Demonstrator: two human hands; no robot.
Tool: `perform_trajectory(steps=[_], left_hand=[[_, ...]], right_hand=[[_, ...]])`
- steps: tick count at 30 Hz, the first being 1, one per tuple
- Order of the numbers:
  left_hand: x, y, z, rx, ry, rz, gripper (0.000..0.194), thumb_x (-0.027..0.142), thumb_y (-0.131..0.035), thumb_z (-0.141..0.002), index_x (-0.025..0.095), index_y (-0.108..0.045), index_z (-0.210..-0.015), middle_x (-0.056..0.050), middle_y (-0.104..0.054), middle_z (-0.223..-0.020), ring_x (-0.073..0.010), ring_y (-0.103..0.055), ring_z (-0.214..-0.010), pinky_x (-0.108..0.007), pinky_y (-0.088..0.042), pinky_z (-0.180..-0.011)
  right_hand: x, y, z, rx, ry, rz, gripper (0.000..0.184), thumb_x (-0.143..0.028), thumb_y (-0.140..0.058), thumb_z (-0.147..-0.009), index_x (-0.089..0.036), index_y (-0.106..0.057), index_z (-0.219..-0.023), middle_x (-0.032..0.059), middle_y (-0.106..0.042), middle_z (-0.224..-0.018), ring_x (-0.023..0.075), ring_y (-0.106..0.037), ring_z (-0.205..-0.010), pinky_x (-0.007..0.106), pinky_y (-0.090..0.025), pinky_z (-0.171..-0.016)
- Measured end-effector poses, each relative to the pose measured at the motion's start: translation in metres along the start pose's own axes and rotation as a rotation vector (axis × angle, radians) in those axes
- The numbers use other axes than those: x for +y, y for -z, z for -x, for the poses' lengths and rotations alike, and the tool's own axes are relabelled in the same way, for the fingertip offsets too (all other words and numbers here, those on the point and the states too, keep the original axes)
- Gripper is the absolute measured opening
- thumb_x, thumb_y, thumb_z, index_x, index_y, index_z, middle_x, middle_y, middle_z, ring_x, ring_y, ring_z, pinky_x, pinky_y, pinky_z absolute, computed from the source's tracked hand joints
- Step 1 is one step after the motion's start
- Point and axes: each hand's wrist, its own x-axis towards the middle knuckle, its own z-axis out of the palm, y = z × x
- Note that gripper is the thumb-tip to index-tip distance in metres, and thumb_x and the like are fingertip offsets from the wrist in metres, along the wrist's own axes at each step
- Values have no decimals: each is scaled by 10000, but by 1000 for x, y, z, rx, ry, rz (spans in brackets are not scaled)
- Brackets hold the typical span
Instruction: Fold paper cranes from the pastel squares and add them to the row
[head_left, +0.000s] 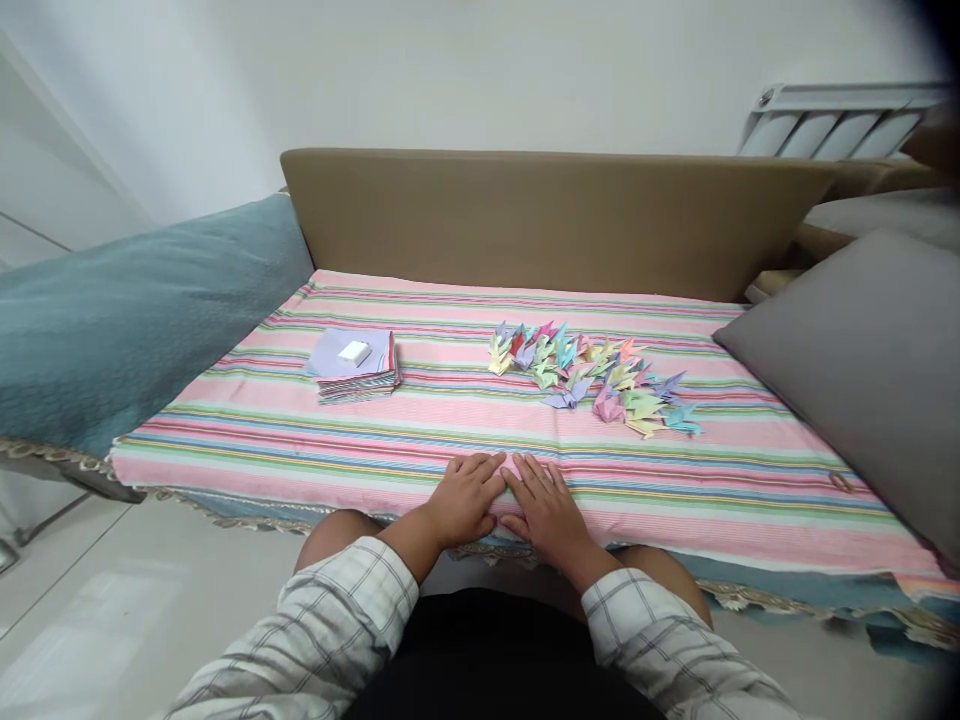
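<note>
My left hand (466,500) lies palm down near the front edge of the striped cloth, its fingers stretched flat and close together. Opposite it, my right hand (546,505) rests the same way with fingers slightly apart. The fingertips of both hands nearly meet on a small piece of pink paper (511,466), mostly hidden beneath them. Farther back and to the right sits a cluster of folded paper cranes (568,355) in several colours. At the left stands a stack of square coloured paper (358,380), a lilac sheet on top.
A small white block (355,352) lies on the paper stack. The pink striped cloth (442,420) covers the sofa seat, between a blue-green armrest (172,290) and a grey cushion (862,360). A brown backrest (525,220) runs behind. A small brown loop (841,482) lies at right.
</note>
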Motion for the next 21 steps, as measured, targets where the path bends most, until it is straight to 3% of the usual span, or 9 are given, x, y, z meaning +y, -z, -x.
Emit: perform_trajectory(steps=[5, 11, 21], left_hand=[[-4, 1, -4, -65, 98, 139, 595, 316, -636, -701, 301, -447, -1265, -33, -282, -1497, -358, -283, -1299, -597, -304, -974], [-9, 1, -3, -92, 84, 150, 548, 301, -657, -709, 288, -492, -1232, -43, -263, -1506, -380, -134, -1377, -631, -261, -1006], [-19, 4, 10, -39, 53, 71, 587, 282, -672, -719, 382, -488, -1267, -47, -282, -1496, -395, -169, -1366, -625, -299, -979]], right_hand=[[2, -1, 1, 0, -2, 5, 600, -544, -419, -880, -218, -383, -1382, 110, -353, -1453, 271, -280, -1345, 481, -200, -1079], [8, 3, 6, -36, -20, 40, 599, -547, -471, -856, -282, -377, -1384, 138, -321, -1464, 298, -294, -1338, 495, -217, -1060], [13, 10, 14, -13, -90, 30, 530, -514, -493, -857, -282, -459, -1332, 102, -394, -1428, 312, -342, -1301, 473, -286, -1023]])
